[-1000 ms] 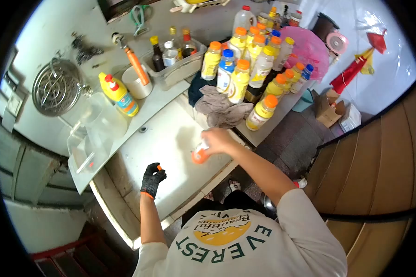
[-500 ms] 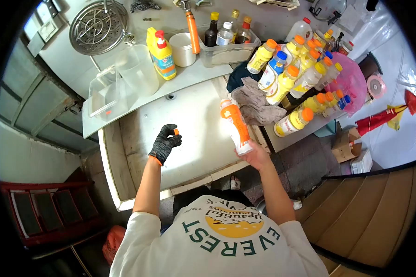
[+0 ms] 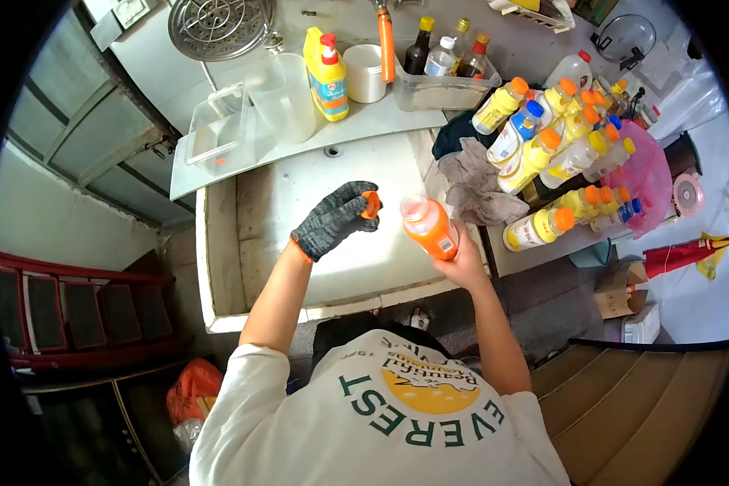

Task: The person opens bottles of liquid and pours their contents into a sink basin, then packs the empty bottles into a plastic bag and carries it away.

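My left hand, in a dark grey knit glove with an orange cuff, is closed around an orange bottle cap. It hovers over the white basin. To its right, my bare right hand grips an orange-labelled plastic bottle around its lower side. The bottle's uncapped mouth points up and to the left, close to the cap but apart from it. A crumpled grey cloth lies on the basin's right edge, just beyond the bottle.
Several capped bottles crowd the right-hand counter beside a pink plastic bag. On the rear ledge stand a clear jug, a yellow cleaner bottle, a white tub and a bin of sauce bottles.
The bottle has turned so its mouth faces more toward me, and it is nearer my left hand. More of the cap shows in the glove. The whole view has shifted.
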Tool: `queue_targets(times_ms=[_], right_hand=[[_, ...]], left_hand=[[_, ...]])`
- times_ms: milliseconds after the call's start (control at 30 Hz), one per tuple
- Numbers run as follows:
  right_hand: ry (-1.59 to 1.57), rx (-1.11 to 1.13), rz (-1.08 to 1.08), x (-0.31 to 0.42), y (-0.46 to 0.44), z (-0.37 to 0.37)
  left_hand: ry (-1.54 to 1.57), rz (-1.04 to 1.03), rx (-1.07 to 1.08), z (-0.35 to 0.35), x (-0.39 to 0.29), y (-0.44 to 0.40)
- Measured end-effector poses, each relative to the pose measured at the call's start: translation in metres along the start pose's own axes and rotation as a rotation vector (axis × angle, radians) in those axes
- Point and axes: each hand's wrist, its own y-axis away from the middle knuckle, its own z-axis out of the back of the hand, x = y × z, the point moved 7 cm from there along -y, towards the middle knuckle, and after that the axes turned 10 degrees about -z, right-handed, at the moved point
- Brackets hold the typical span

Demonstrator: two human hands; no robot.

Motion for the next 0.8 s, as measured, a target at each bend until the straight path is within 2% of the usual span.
queue_targets(times_ms=[33,200,367,467,600,700,767,800], right_hand=[[0.155,-0.073,0.03,0.005,0.0,0.004],[0.377,-0.18,0.134,0.024,0.002,0.01],[0.643,-0.332,0.128,0.036,0.003,0.018],[0.777,-0.45,0.138,0.054,0.007,0.025],[0.912,-0.562,0.213,0.067,0.008,0.031],[0.945,-0.594,0.217,0.069,0.007,0.034],[0.834,-0.363,0.147,0.062,0.0,0.031],[0.834,-0.366,0.139,0.057,0.0,0.033]], left_hand=[[-0.007,-0.001,0.062,-0.009,0.001,-0.001],[-0.097,0.017,0.037,-0.017,0.001,0.002],[-0.48,-0.043,0.084,-0.019,-0.002,-0.002],[-0.579,-0.075,0.04,-0.025,-0.009,-0.002],[-0.628,-0.01,0.066,-0.023,-0.011,-0.006],[-0.501,0.102,0.02,-0.023,-0.006,-0.006],[-0.644,-0.116,0.066,-0.036,-0.02,-0.005],[-0.738,-0.254,0.141,-0.044,-0.028,-0.004]])
